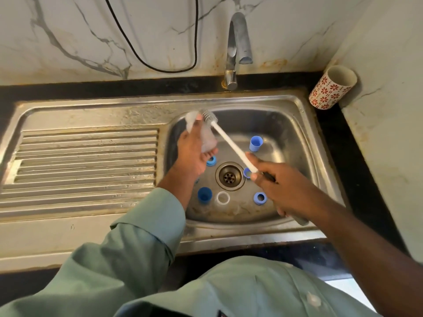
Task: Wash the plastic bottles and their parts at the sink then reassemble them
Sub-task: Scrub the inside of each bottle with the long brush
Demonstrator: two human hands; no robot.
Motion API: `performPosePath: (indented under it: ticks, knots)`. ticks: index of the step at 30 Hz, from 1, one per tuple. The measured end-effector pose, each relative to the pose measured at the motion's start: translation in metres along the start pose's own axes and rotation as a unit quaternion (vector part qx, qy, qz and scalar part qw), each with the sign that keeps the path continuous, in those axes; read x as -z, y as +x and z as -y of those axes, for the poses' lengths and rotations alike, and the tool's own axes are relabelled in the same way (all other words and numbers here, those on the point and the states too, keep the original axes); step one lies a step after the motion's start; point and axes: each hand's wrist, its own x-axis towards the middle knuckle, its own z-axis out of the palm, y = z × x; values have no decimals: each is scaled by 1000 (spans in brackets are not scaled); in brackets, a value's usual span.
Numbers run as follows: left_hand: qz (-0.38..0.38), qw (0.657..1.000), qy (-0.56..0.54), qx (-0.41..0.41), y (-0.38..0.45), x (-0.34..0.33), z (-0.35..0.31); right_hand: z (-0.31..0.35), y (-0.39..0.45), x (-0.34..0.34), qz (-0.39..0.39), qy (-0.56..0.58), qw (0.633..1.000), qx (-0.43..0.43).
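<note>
Sink: stainless steel, dull sheen, stained and scuffed, with ribbed drainboard. Tap: metal, tarnished and water-spotted. Wall: marble-look panel, smooth, grey-veined, rust-stained at its foot. Counter edge: black, polished stone look. Bottle: translucent plastic, cloudy. Brush: white matt plastic handle, wiry bristles. Caps: blue plastic, smooth. Ring: white plastic. Cup: glossy, red floral print. Sleeve: green woven cloth.

No readable text, label, brand, number or sign anywhere, the cup right of the tap bearing only a red flower pattern, no lettering
</note>
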Motion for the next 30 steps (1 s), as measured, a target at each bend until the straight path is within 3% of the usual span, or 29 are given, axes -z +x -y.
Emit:
performPosePath:
  ticks: [2, 6, 10, 15, 17, 20, 25, 30]
  knots:
    - [7, 1000, -11, 15, -6, -6, 5, 2, 8, 1, -7, -3, 1000, 1]
    - [-63, 994, -93, -7, 5, 10, -19, 0, -18, 7, 48, 25, 998, -20]
    - [7, 1000, 13, 12, -3, 1, -7, -2, -3, -5, -2, 30, 999, -23]
    - [-50, 996, -71, -3, 3, 1, -22, -3, -12, -11, 20, 39, 999, -14]
    - [-62, 998, -13, -16, 2, 1, -23, -4, -15, -13, 20, 45, 999, -16]
    - [-1, 997, 74, -13, -8, -10, -8, -5, 4, -19, -14, 65, 998, -15]
    - [-29, 997, -75, -5, 2, 8, -26, -7, -16, -22, 22, 65, 998, 6]
    - [31, 998, -41, 31, -10, 3, 0, -8, 6, -28, -43, 66, 997, 10]
